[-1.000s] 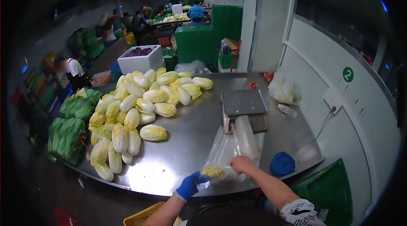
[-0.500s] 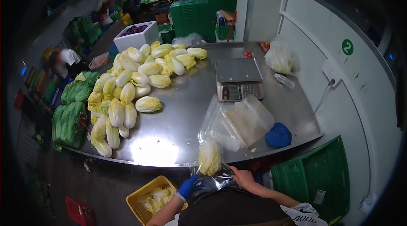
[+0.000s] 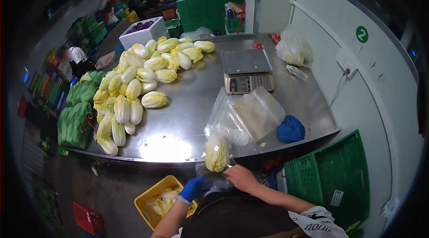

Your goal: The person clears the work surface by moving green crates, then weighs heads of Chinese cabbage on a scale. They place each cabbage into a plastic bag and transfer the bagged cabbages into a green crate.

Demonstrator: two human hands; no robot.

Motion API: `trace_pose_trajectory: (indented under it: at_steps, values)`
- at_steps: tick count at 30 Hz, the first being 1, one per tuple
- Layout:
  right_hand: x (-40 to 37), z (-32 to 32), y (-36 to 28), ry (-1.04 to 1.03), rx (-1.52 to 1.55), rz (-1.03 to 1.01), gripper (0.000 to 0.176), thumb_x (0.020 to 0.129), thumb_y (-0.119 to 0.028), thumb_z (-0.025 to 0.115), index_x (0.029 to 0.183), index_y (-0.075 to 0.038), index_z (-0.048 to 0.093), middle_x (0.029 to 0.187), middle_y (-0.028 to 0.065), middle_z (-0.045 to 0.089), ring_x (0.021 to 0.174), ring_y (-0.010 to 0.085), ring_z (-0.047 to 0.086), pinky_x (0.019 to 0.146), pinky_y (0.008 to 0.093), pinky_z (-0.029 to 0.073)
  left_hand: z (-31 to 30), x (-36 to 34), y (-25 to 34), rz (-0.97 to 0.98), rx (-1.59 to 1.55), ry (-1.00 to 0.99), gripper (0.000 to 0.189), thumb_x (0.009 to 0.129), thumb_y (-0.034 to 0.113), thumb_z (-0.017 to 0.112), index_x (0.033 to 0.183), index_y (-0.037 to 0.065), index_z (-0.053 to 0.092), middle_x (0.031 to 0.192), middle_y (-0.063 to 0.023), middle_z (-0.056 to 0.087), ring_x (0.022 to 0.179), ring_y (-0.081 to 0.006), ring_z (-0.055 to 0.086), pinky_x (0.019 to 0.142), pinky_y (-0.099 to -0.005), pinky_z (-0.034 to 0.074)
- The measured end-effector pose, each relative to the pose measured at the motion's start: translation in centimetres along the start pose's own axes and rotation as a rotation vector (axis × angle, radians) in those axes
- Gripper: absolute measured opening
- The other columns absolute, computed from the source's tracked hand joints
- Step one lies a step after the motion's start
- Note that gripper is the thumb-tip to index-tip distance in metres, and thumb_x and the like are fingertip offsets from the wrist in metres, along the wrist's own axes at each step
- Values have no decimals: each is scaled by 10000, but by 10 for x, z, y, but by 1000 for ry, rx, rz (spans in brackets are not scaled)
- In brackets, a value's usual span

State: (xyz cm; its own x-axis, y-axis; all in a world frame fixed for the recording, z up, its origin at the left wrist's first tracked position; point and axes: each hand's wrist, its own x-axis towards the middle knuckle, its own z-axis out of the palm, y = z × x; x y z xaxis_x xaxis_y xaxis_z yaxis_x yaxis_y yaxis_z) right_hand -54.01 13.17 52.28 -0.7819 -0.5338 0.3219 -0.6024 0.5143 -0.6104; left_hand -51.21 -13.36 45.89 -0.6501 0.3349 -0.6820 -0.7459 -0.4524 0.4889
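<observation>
A napa cabbage [image 3: 217,152] stands at the table's front edge, its lower part by a clear plastic bag [image 3: 216,179]. My left hand [image 3: 195,188], in a blue glove, is at the bag's left side; its fingers are blurred. My bare right hand [image 3: 241,177] is at the right side of the bag, just below the cabbage, with its fingers closed on the plastic. Behind the cabbage lie more clear bags [image 3: 228,124] and a flat stack of bags [image 3: 258,112]. A digital scale [image 3: 248,72] stands farther back.
Many cabbages [image 3: 134,87] are piled at the table's left, beside green net sacks [image 3: 73,124]. A blue bundle [image 3: 290,129] lies at the front right. Below are a yellow crate [image 3: 142,202] of leaves and a green crate [image 3: 342,166]. A person [image 3: 77,57] is at far left.
The view has shifted, so the table sits slightly higher. My right hand has moved left and up, closer to the cabbage's base; my left hand has turned inward beside the bag.
</observation>
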Motion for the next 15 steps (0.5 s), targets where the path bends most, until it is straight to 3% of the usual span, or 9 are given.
trace_pose_trajectory:
  at_steps: [1,4,6,9,12,13,15]
  values:
    - [6,12,-8,-110,15,-12,265,787,-168,643,1035,-83,599,1007,76,602,967,262,556,849,382,450,1,2,-1,32,27,43,261,918,158,509,1086,-31,574,1050,-219,626,934,-320,643,851,-410,521]
    - [28,52,-19,-322,-64,-30,243,777,-222,657,954,-74,581,928,88,554,944,270,545,810,389,446,10,0,6,105,286,49,218,925,154,504,1006,0,636,991,-108,647,846,-213,638,814,-338,518]
    - [33,71,-18,-360,66,9,203,756,-199,664,881,-66,575,895,112,560,858,305,572,743,418,465,-8,4,2,123,205,-30,225,928,154,498,1039,2,621,986,-78,642,877,-179,622,804,-310,504]
    - [25,85,-16,-478,-40,-114,136,756,-206,648,769,-77,606,790,110,608,819,305,590,700,425,473,-20,1,-1,52,59,-64,244,926,147,488,1102,9,586,1016,-76,631,921,-192,614,812,-306,495]
    - [26,62,-26,-242,184,15,151,766,-206,647,829,-76,604,819,93,583,816,291,585,714,416,465,1,-12,11,-4,103,-20,256,925,143,488,1134,14,562,1029,-72,623,928,-202,614,827,-334,493]
    - [29,62,-25,-240,141,-13,156,766,-206,649,838,-77,597,824,89,576,819,288,582,715,414,462,5,-17,13,190,492,-45,253,922,139,491,1134,19,562,1027,-73,621,932,-200,613,824,-330,493]
    - [37,67,-27,-225,56,-69,168,766,-205,652,854,-80,583,834,81,563,827,284,577,717,410,457,3,-16,8,268,559,-81,246,909,137,508,1113,14,571,1030,-78,627,935,-215,617,825,-330,495]
